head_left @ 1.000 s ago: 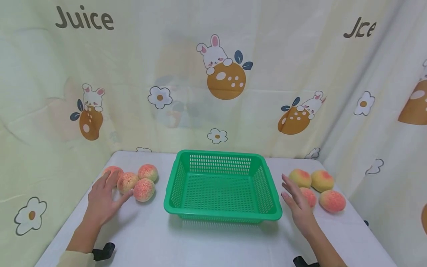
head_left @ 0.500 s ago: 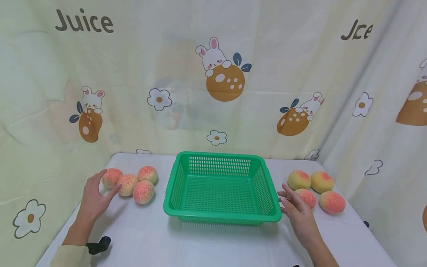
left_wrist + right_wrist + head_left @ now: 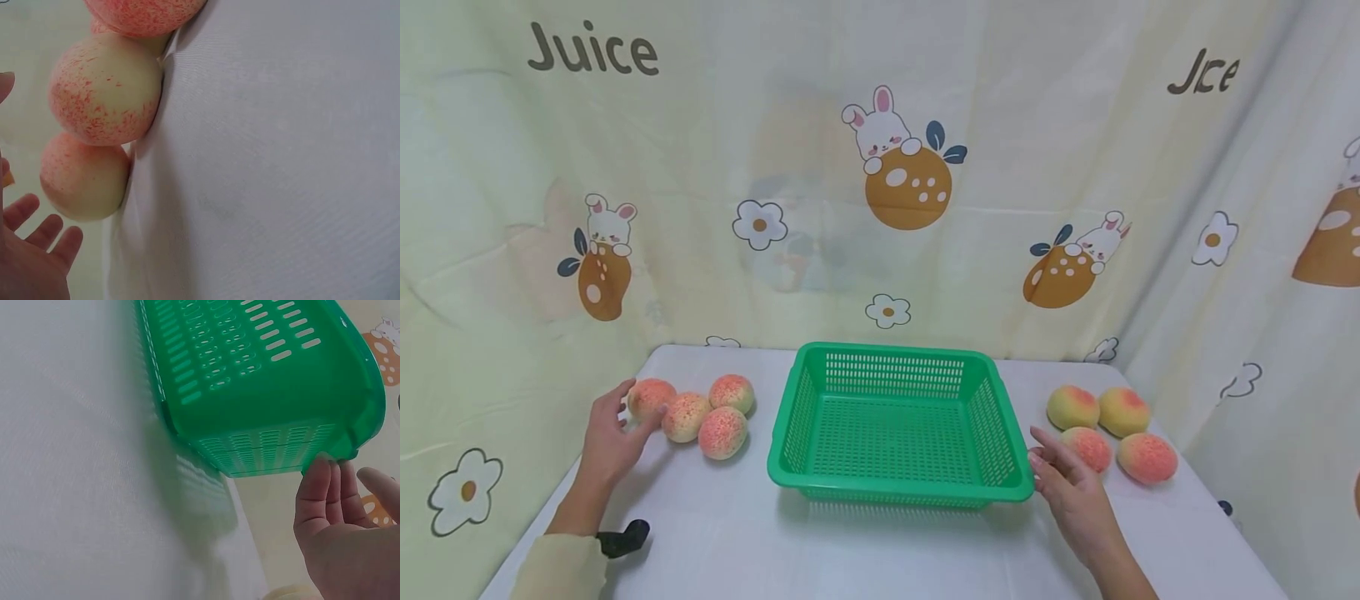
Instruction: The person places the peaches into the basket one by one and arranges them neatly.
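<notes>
At the left of the table my left hand (image 3: 610,437) is spread beside the leftmost peach (image 3: 650,398), thumb and fingers on either side of it. In the left wrist view a gap shows between the visible fingers (image 3: 47,231) and the nearest peach (image 3: 87,178). My right hand (image 3: 1078,500) is at the right end of the green plastic basket (image 3: 898,492). From the right wrist view, several fingertips (image 3: 319,472) touch the basket (image 3: 262,406) just beneath its rim, while another digit stands apart from it. Nothing lies inside the basket.
Several peaches sit close together on the left, among them a speckled peach (image 3: 723,432). On the right stand two yellowish fruits (image 3: 1123,412) with red tops and two pinkish fruits (image 3: 1147,458). A printed curtain (image 3: 700,275) hangs behind the white table (image 3: 887,554).
My left hand has drawn back from the middle peaches to the leftmost one. My right hand has moved left from beside the right-hand fruits to the basket's edge. The basket stays in place.
</notes>
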A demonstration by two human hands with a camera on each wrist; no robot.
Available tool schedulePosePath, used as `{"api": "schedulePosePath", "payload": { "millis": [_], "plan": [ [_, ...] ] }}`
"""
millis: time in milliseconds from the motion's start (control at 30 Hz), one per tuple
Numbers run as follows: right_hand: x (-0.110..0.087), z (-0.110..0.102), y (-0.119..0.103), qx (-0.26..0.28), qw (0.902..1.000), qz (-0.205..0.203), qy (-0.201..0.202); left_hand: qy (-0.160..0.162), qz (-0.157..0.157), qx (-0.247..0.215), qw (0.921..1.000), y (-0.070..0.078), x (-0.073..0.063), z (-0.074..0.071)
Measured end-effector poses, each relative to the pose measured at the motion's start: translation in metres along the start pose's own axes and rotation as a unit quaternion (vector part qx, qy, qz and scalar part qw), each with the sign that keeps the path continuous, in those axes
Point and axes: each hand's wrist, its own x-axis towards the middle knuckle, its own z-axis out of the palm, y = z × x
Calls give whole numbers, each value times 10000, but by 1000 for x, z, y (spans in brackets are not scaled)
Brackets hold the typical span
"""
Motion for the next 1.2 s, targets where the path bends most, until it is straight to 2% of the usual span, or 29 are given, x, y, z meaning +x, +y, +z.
{"api": "schedulePosePath", "payload": {
  "millis": [300, 567, 800, 1033, 1200],
  "plan": [
    [-2, 1, 3, 341, 9992, 146, -140, -147, -226, -233, 9994, -5, 10, 0],
    [1, -3, 9, 854, 9950, 156, -501, -218, -116, -156, 9996, -7, 15, -3],
    [5, -6, 11, 1145, 9894, 160, -878, -341, -254, -171, 9990, -9, 20, -4],
    [5, -7, 11, 1266, 9861, 152, -1061, -331, 99, -105, 9993, -12, 24, -2],
    [6, -8, 11, 1383, 9839, 171, -1120, -444, 49, -123, 9989, -12, 30, -3]
  ]
}}
